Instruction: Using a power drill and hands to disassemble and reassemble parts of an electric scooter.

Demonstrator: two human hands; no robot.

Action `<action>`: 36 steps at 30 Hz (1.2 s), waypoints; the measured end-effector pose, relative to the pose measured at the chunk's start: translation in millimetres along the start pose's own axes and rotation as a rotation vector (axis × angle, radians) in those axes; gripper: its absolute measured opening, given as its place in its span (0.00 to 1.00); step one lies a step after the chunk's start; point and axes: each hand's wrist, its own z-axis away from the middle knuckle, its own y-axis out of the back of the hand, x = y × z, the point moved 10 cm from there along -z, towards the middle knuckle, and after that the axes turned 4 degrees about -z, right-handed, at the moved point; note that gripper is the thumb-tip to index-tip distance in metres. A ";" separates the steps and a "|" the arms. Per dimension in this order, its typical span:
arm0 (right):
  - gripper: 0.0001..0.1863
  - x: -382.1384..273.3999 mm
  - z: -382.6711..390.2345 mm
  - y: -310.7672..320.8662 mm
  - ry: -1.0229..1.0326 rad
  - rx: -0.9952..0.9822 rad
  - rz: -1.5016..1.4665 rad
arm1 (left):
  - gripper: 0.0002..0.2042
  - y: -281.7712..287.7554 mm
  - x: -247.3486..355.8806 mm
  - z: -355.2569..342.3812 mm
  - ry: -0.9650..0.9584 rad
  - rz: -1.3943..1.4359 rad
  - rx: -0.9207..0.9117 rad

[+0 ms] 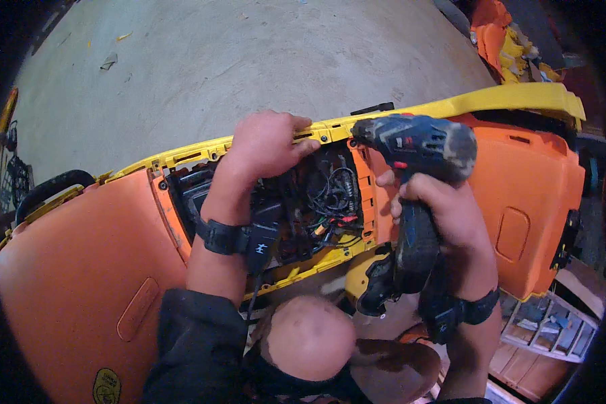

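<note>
Held drill (417, 140) by its handle in right grip (448, 209), closed round it, with nose at or just above yellow rail (478, 102). Rested left grip (269, 145) on same rail, left of the nose, partly curled; could not tell whether pinching anything. Judged a slip possible if tilted under load, risking a strike on left grip nearby. Also judged exposed wires (333, 188) liable to nicks from a stray tip. Could not make out bit or contact point; found some wiring hidden behind left forearm.
</note>
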 end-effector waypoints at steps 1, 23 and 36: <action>0.11 0.8 3.3 -1.6 -0.019 0.003 0.000 | 0.21 2.2 4.1 -0.5 0.001 -0.062 -0.010; 0.31 -28.8 65.5 -11.0 0.229 0.210 -0.238 | 0.14 -0.5 18.2 3.4 -0.068 -0.286 0.232; 0.31 72.7 53.7 26.9 0.150 0.104 -0.323 | 0.14 1.9 14.7 21.9 -0.262 -0.293 0.502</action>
